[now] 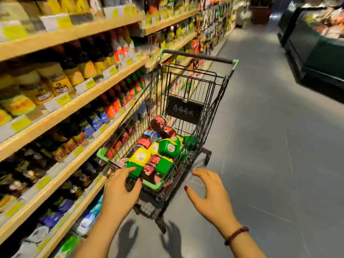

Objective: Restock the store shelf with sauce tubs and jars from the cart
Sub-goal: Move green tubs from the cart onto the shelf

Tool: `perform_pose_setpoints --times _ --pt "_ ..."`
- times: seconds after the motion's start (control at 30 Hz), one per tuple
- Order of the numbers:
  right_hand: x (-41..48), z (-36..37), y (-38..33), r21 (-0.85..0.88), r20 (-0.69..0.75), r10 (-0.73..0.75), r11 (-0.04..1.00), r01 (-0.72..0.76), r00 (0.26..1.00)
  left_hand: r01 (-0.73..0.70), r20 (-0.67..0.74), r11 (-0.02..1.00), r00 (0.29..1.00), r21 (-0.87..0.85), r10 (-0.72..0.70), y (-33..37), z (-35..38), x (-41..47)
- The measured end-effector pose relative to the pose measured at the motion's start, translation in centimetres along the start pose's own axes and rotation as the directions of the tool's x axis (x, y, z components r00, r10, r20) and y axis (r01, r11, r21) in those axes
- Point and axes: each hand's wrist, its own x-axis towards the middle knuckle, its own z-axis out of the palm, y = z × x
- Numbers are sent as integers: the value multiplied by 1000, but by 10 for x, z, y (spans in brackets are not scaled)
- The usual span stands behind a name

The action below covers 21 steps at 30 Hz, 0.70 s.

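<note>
Nothing is held: the left hand point(119, 190) is spread loosely over the near rim of the cart point(152, 187), fingers at a green tub point(133, 169), contact not confirmable. The right hand point(208, 190) is held wide open, palm down, just beside the cart's right wall. More tubs point(140, 155) and jars point(158, 122) are heaped inside, the shelf point(61, 112) lying alongside on the left. A pick is judged to be beginning; the tub must next be gripped and lifted clear of the rim
</note>
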Motion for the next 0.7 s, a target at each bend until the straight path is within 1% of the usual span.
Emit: perform_pose_setpoints --times 0.17,0.27,0.33,0.5,0.6,0.67,0.7 --pt "68 -14 33 80 51 -60 995 55 997 89 -21 995 996 45 -88 27 30 30" --pt "107 -10 41 122 87 -87 990 76 992 127 -39 989 991 69 -125 31 43 53" --pt "137 -3 46 145 137 -103 986 83 985 152 -59 986 987 73 -148 27 53 71" --pt "214 18 58 143 189 -152 982 126 970 235 -80 972 969 -5 -234 6 79 126" --pt "258 29 61 145 263 -146 983 110 954 321 -81 946 942 -47 -324 0 93 163" --pt "286 39 66 143 308 -126 986 85 943 397 -45 917 916 -36 -399 -2 101 190" --pt "299 44 69 145 324 -120 986 76 939 405 -39 914 913 -28 -406 -3 105 202"
